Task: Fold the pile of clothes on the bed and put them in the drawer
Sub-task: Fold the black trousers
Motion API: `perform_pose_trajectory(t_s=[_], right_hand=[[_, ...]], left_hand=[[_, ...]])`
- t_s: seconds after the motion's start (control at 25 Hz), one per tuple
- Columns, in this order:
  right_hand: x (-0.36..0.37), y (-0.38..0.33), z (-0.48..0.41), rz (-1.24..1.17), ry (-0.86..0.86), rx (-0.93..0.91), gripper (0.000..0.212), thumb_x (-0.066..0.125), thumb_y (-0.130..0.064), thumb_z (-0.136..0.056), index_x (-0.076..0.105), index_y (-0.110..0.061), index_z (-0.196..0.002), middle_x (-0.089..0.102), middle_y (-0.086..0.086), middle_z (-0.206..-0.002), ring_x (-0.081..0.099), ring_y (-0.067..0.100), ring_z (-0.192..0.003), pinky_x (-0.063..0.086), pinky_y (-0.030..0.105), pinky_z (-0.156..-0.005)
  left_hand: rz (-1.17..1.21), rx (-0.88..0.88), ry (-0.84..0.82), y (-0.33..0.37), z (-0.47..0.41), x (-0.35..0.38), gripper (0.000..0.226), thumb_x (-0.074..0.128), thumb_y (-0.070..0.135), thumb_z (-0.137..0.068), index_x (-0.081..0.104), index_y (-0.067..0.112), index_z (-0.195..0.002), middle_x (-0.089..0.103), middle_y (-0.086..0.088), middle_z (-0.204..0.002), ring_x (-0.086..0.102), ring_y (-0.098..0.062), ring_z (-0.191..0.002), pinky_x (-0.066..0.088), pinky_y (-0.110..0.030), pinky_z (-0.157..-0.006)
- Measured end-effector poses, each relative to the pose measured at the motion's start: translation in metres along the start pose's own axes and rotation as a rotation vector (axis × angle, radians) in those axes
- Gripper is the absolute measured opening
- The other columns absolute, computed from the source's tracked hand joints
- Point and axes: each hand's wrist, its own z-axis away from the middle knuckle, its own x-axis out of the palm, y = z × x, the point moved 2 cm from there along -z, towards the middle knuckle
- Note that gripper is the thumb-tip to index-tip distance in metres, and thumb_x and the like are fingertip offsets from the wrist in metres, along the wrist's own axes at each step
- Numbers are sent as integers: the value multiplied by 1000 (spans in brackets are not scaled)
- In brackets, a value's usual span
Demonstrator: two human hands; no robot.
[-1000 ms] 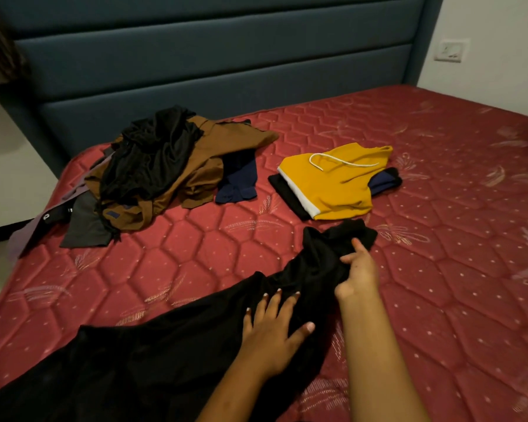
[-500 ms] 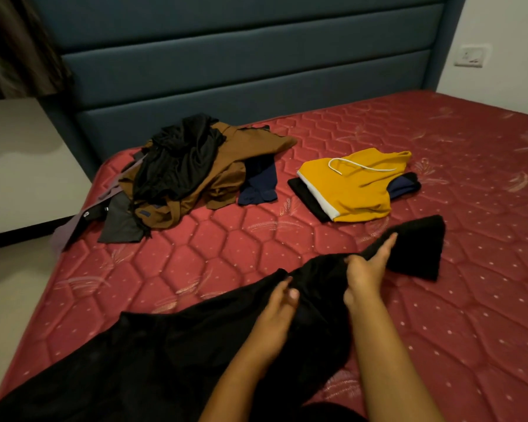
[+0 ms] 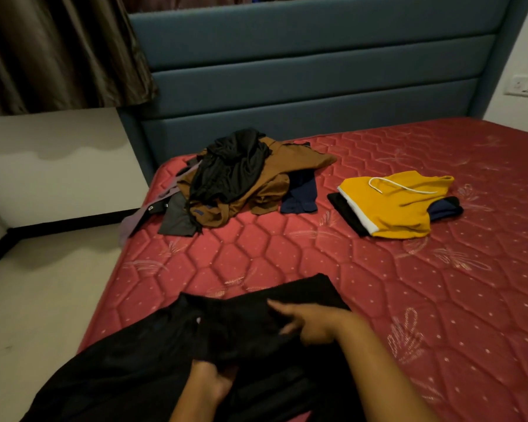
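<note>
Lying across the lower middle of the frame, a black garment (image 3: 256, 330) is spread on the red bed (image 3: 409, 284), and one part of it is folded back over the rest. The right hand (image 3: 313, 325) rests on top of this cloth with its fingers stretched out and pointing to the left of the frame, holding nothing. The left hand (image 3: 214, 383) is lower, near the bottom edge. Its fingers are tucked under the folded edge, and it grips the cloth there.

Higher in the frame, a little left of the middle, the pile of clothes (image 3: 241, 181) sits on the bed near the blue headboard (image 3: 287, 86). It has black cloth on top, brown cloth under it, and a dark blue piece at its right side. Well apart from it, to the right, a yellow garment (image 3: 393, 205) with a white cord lies folded on top of dark folded pieces. A dark curtain (image 3: 58, 50) hangs in the upper left, and a wall socket (image 3: 520, 85) is at the right edge.
</note>
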Motion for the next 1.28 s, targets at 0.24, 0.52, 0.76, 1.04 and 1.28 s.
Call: perform_pose_trajectory(t_s=[0.24, 0.52, 0.76, 1.04, 1.28], right_hand=[[-11, 29, 11, -65, 363, 132, 63, 69, -20, -86, 43, -23, -144, 65, 6, -120, 61, 19, -111, 44, 20, -93], [-17, 61, -5, 235, 414, 473, 68, 54, -41, -93, 13, -57, -144, 3, -3, -161, 14, 38, -143, 17, 51, -116], [-12, 33, -11, 358, 473, 589, 82, 39, -8, -94, -6, -48, -149, -14, -6, -160, 2, 36, -146, 16, 53, -114], [7, 15, -34, 425, 311, 531, 68, 30, -63, -95, -15, -51, -145, -26, -3, -157, -19, 38, -144, 1, 71, -108], [57, -37, -57, 607, 138, 115, 63, 26, -61, -97, -9, -48, -148, -16, -14, -159, -17, 20, -147, -9, 65, -109]], left_hand=[[-345, 55, -37, 3, 2, -4, 69, 75, 20, -78, 44, 20, -139, 62, -16, -124, 62, -35, -110, 52, -50, -90], [-863, 343, 95, 32, 1, -27, 74, 54, -12, -78, 34, 39, -129, 59, -14, -118, 61, -27, -92, 54, -39, -81], [-1414, 601, 423, 19, 20, -40, 75, 64, 22, -85, 25, 30, -148, 41, -10, -140, 44, -35, -123, 40, -42, -96], [-1728, 813, 432, -11, 15, -55, 61, 86, 23, -66, 65, 33, -122, 58, -16, -130, 57, -40, -114, 48, -54, -80], [-1943, 728, 313, -20, 8, -57, 59, 37, 58, -82, 63, 28, -125, 57, -11, -134, 56, -38, -121, 47, -61, -86]])
